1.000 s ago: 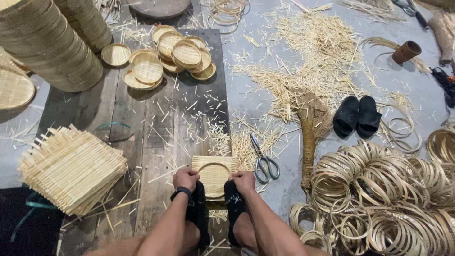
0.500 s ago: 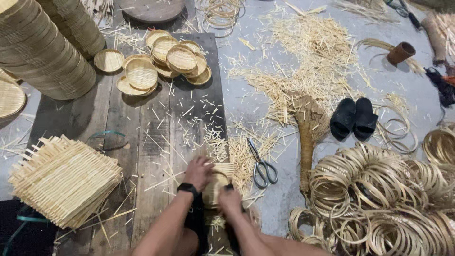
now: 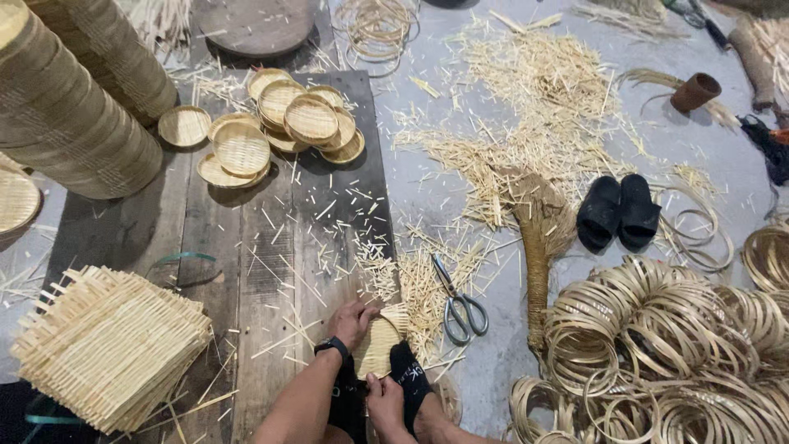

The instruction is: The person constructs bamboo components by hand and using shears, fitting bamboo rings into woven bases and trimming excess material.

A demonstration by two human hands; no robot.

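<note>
My left hand [image 3: 352,321] and my right hand [image 3: 385,400] both grip a small woven bamboo mat with a ring in it [image 3: 377,345], tilted on edge at the bottom centre of the dark wooden board [image 3: 246,247]. The left hand, with a dark watch on its wrist, holds the mat's upper left edge. The right hand holds its lower edge. My dark-socked feet [image 3: 408,376] press against the mat from below. A pair of scissors [image 3: 459,301] lies just to the right, on the grey floor among cut bamboo bits.
A stack of square woven mats [image 3: 111,345] lies at lower left. Finished small round baskets [image 3: 271,127] and tall basket stacks [image 3: 70,107] stand at upper left. Bamboo rings [image 3: 657,345] pile at lower right, beside a hand broom [image 3: 538,238] and black slippers [image 3: 618,211]. Bamboo scraps [image 3: 534,90] cover the floor.
The mat lay flat under both hands a second ago. It has been turned up on edge, the left hand shifting to its upper side and the right hand to its lower side.
</note>
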